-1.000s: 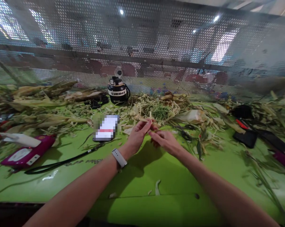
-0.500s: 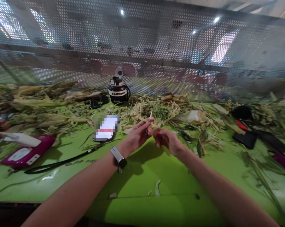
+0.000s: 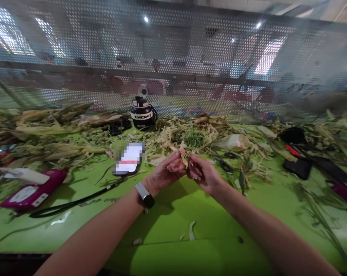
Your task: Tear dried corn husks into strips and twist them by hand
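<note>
My left hand (image 3: 169,168) and my right hand (image 3: 204,170) meet over the middle of the green table (image 3: 187,226). Between their fingertips is a small pale piece of dried husk (image 3: 185,156), pinched from both sides. Its exact shape is partly hidden by the fingers. A grey-banded watch is on my left wrist. Just beyond the hands lies a heap of shredded husk strips (image 3: 173,134) with a tuft of thin green strands (image 3: 193,136) on it. Black-handled scissors (image 3: 227,165) rest to the right of my right hand.
A phone (image 3: 130,159) with a black strap lies at left, near a purple power strip (image 3: 32,193) with a white charger. A black bottle (image 3: 142,115) stands at the back before a perforated metal screen (image 3: 173,50). Dark wallet-like item (image 3: 297,167) and more husks lie right.
My right hand has moved up and in against the piece of husk, so both hands now grip it. The piece has turned between the fingers.
</note>
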{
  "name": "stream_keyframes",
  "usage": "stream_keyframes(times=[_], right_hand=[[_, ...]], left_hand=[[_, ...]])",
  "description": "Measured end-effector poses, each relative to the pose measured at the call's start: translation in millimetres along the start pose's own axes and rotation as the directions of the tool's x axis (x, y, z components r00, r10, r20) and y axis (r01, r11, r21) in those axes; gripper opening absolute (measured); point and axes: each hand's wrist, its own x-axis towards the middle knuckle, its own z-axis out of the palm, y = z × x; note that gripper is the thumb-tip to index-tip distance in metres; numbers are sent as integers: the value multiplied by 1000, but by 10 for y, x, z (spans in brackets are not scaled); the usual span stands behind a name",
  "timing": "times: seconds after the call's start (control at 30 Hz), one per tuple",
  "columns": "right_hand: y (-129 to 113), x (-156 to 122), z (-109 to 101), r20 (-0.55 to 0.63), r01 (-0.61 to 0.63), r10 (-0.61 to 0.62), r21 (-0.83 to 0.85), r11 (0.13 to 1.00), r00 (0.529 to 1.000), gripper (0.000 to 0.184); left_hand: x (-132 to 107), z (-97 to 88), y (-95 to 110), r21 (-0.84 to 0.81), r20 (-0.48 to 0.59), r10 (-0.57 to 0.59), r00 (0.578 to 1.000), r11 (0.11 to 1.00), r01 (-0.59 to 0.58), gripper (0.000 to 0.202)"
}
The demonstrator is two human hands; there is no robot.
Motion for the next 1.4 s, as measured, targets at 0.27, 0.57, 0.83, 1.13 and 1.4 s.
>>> stream_keyframes(times=[0.27,0.57,0.83,1.13,1.4], right_hand=[[-40,-18,-21,-43,190,-205,-238,953,978,35],[-79,36,-134,-19,181,-203,-379,907,979,27],[-226,102,-229,-211,99,-124,-128,987,969,31],[-36,92,-157,-111,124,-170,-336,934,979,40],[-29,181,-287,-228,99,-175,-311,945,958,41]], left_hand=[[102,-113,26,228,-12,52,999,973,-48,32],[87,-143,36,216,-99,-45,994,974,66,27],[113,-130,37,71,-104,3,995,997,4,8],[133,-151,-58,196,-175,25,984,981,10,20],[150,-212,-81,275,-139,57,989,961,-16,10]])
